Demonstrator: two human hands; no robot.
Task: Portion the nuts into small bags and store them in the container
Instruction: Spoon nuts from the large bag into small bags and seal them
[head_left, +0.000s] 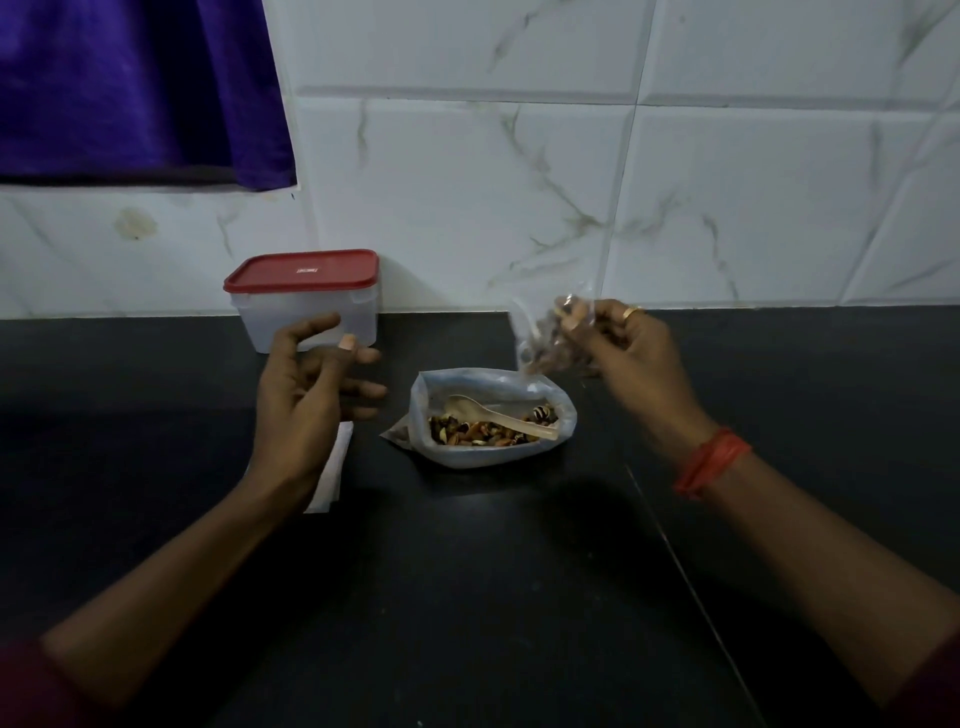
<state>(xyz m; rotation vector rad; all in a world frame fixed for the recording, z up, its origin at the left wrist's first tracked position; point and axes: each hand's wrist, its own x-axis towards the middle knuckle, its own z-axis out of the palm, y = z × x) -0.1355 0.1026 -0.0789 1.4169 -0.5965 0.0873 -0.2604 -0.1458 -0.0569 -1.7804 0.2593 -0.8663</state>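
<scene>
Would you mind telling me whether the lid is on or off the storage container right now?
On: the red lid sits flat over the container, covering its whole rim.

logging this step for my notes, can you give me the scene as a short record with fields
left hand: open, holds nothing, raised in front of the container
right hand: pinches the small bag, nuts inside, above the counter
large bag: open on the counter, more nuts and the spoon inside
container: red lid on, by the wall
white flat item: on the counter, partly hidden by the left hand
</scene>
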